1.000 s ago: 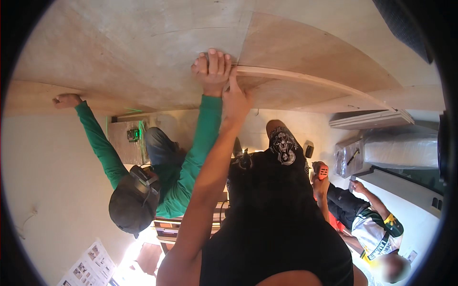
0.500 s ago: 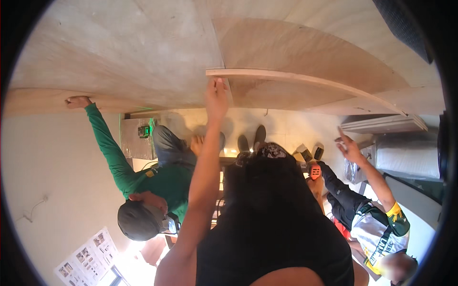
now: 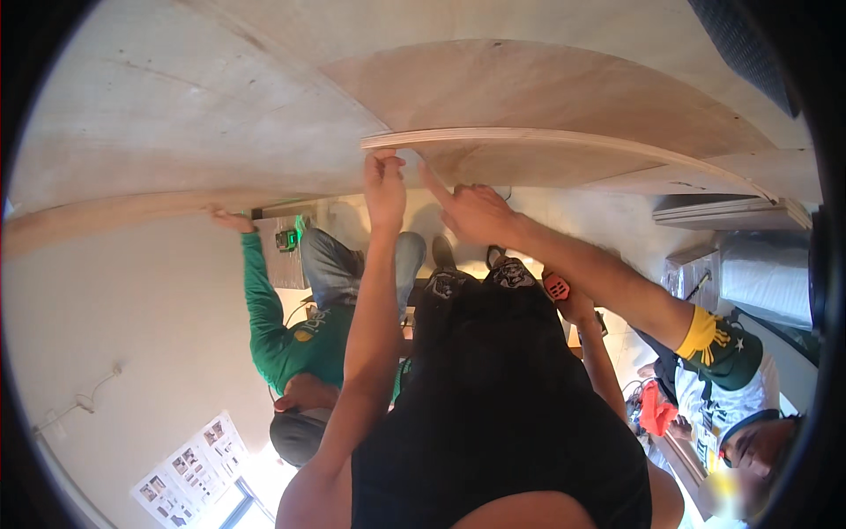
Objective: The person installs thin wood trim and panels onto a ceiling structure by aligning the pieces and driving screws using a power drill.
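Note:
My left hand (image 3: 385,189) is raised, its fingers closed at the near-left end of a long, thin plywood strip (image 3: 529,136). The strip lies along a broad plywood panel (image 3: 414,84) and curves away to the right. Low beside my right thigh, my right hand (image 3: 577,307) is wrapped round a power tool (image 3: 556,286) with an orange-red vented housing; the tool's front end is hidden. A co-worker's hand (image 3: 480,214) reaches in from the right, its index finger pointing up near the strip's end, close to my left hand.
At the left, a person in a green long-sleeved top (image 3: 300,344) has one hand at the panel's edge. A green-lit device (image 3: 286,240) sits on a box behind them. Stacked boards (image 3: 731,212) and a plastic-wrapped bundle (image 3: 762,273) stand at the right.
The right co-worker's arm has swung in from the right to beside my left hand. My left hand and the strip's end appear slightly further left. The left co-worker's hand appears further right along the panel.

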